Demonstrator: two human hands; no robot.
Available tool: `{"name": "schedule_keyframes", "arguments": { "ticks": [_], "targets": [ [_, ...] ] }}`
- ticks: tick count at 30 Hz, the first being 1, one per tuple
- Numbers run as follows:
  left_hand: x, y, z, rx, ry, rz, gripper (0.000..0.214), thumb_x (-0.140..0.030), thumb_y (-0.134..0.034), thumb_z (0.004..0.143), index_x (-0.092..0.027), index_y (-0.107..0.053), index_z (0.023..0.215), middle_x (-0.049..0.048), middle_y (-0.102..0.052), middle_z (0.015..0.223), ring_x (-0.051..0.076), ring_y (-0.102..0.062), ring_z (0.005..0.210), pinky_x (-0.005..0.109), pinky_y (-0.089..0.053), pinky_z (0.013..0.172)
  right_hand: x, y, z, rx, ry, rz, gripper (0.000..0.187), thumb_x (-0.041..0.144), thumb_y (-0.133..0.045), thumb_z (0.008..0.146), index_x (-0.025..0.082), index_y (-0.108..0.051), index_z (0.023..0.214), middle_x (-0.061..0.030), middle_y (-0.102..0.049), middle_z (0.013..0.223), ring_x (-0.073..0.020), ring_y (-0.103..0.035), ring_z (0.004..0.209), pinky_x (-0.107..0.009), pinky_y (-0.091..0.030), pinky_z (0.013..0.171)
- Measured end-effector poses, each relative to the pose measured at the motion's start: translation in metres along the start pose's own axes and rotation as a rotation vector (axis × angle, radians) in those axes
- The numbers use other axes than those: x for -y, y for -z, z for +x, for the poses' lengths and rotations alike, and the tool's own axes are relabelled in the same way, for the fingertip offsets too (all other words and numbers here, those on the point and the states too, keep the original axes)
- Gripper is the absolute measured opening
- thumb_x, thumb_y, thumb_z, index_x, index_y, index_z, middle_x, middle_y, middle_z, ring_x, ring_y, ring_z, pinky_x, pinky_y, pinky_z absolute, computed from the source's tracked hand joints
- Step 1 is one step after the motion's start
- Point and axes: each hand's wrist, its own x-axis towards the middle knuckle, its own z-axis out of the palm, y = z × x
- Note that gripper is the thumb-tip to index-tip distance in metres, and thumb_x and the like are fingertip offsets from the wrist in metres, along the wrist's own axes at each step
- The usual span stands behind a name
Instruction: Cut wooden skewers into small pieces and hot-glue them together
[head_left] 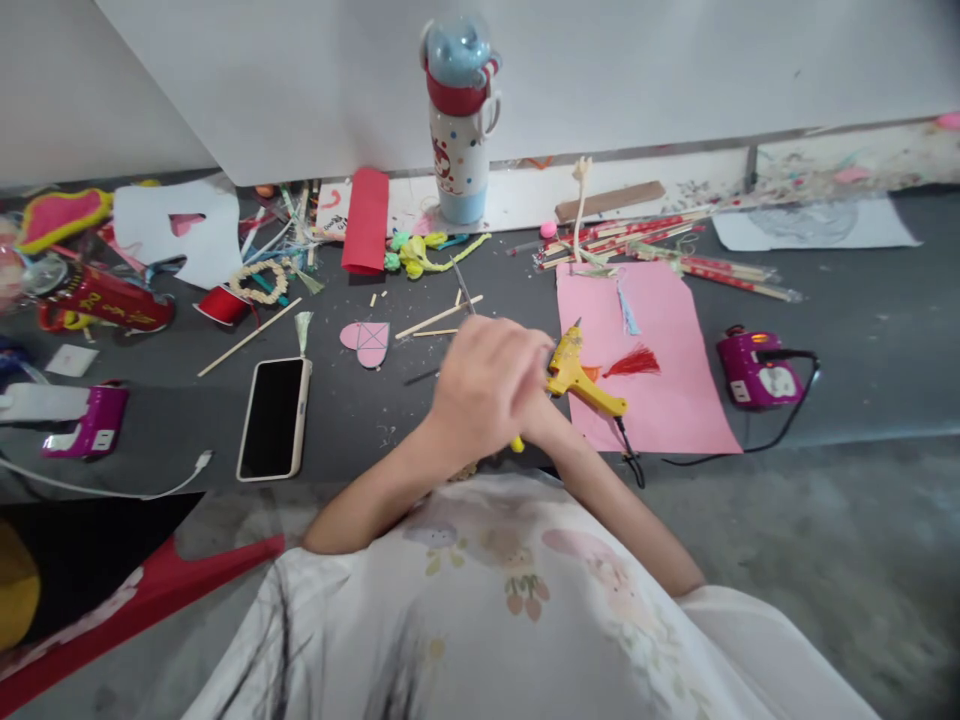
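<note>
My left hand (pixel 484 385) is curled closed and slightly blurred, lying over my right hand (pixel 534 408). Most of my right hand's fingers are hidden behind it. What the left fingers close on cannot be made out. A grey pointed blade (pixel 462 284) sticks out beyond the knuckles, and a small yellow end (pixel 517 443) shows below the hands. Just right of them, a yellow glue gun (pixel 577 375) lies on a pink sheet (pixel 664 340), near a red tassel (pixel 634 362). Thin wooden sticks (pixel 439 325) and a pink heart-shaped paper piece (pixel 366 342) lie left of the hands.
A white phone with a black screen (pixel 276 420) lies at the left front. A child's bottle (pixel 459 150) stands at the back. Purple power adapters (pixel 757 370) with cables sit at both sides. Red-wrapped sticks (pixel 622 240), a red thread spool (pixel 223 305) and a red can (pixel 112 297) lie around.
</note>
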Motion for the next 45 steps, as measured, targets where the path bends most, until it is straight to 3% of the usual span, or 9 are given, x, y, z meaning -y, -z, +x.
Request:
{"name": "schedule_keyframes", "arguments": {
  "ticks": [3,8,13,20,27,35,40,45],
  "targets": [
    [0.018,0.013,-0.008,-0.162,0.184,0.163,0.02,-0.014,-0.037,0.089,-0.018,-0.056,0.096,0.0073,-0.064,0.09,0.019,-0.055,0.087,0.036,-0.04,0.085,0.011,-0.006,0.002,0.02,-0.056,0.044,0.025,0.043,-0.042,0.085,0.02,-0.049,0.091,-0.0045,-0.061,0.08,-0.02,-0.056,0.071,-0.032,-0.047,0.064],
    [0.036,0.011,-0.019,-0.108,0.29,0.275,0.029,-0.014,-0.037,0.09,-0.015,-0.054,0.113,0.0116,-0.063,0.106,0.022,-0.055,0.102,0.037,-0.04,0.09,0.021,0.005,-0.008,-0.022,-0.071,-0.022,0.023,0.044,-0.047,0.083,0.021,-0.043,0.088,-0.003,-0.06,0.076,-0.0195,-0.056,0.068,-0.029,-0.04,0.064],
    [0.039,0.014,-0.023,-0.029,0.26,0.377,0.022,-0.023,-0.044,0.092,-0.017,-0.061,0.102,0.0094,-0.066,0.096,0.022,-0.058,0.094,0.035,-0.041,0.084,0.027,0.009,-0.015,-0.046,-0.045,-0.075,0.025,0.044,-0.047,0.084,0.02,-0.044,0.093,-0.0031,-0.06,0.075,-0.0212,-0.058,0.069,-0.028,-0.037,0.062],
    [0.049,0.024,-0.027,-0.037,0.103,0.382,0.019,-0.022,-0.048,0.09,-0.019,-0.066,0.084,0.0036,-0.071,0.081,0.016,-0.062,0.075,0.028,-0.044,0.069,0.033,0.019,-0.024,-0.028,-0.041,-0.14,0.032,0.049,-0.05,0.083,0.02,-0.045,0.094,-0.0033,-0.062,0.076,-0.0221,-0.06,0.07,-0.027,-0.035,0.06],
    [0.046,0.033,-0.029,0.07,0.203,0.256,0.022,-0.016,-0.049,0.084,-0.019,-0.064,0.068,0.0005,-0.067,0.066,0.015,-0.061,0.066,0.028,-0.041,0.062,0.033,0.02,-0.027,-0.034,0.02,-0.234,0.039,0.052,-0.049,0.083,0.018,-0.044,0.101,-0.0094,-0.065,0.089,-0.0235,-0.06,0.074,-0.028,-0.036,0.061],
    [0.052,0.046,-0.028,0.171,0.201,0.102,0.02,-0.01,-0.049,0.08,-0.02,-0.063,0.069,0.0005,-0.071,0.081,0.015,-0.064,0.078,0.027,-0.045,0.07,0.034,0.022,-0.029,-0.037,0.052,-0.217,0.036,0.05,-0.052,0.081,0.018,-0.044,0.098,-0.0077,-0.064,0.087,-0.0195,-0.057,0.069,-0.027,-0.034,0.06],
    [0.052,0.049,-0.025,0.221,0.168,0.087,0.02,-0.005,-0.047,0.077,-0.019,-0.058,0.067,0.0011,-0.068,0.076,0.015,-0.063,0.076,0.026,-0.045,0.069,0.034,0.019,-0.028,-0.039,0.005,-0.156,0.029,0.046,-0.053,0.08,0.021,-0.044,0.088,-0.0033,-0.063,0.082,-0.016,-0.055,0.063,-0.025,-0.033,0.059],
    [0.053,0.049,-0.02,0.277,0.148,0.123,0.019,-0.009,-0.046,0.082,-0.02,-0.058,0.071,0.0021,-0.064,0.073,0.016,-0.06,0.074,0.027,-0.042,0.065,0.036,0.016,-0.027,-0.012,-0.067,-0.117,0.028,0.048,-0.05,0.081,0.022,-0.039,0.079,0.0,-0.06,0.073,-0.015,-0.051,0.059,-0.025,-0.031,0.056]
  ]
}}
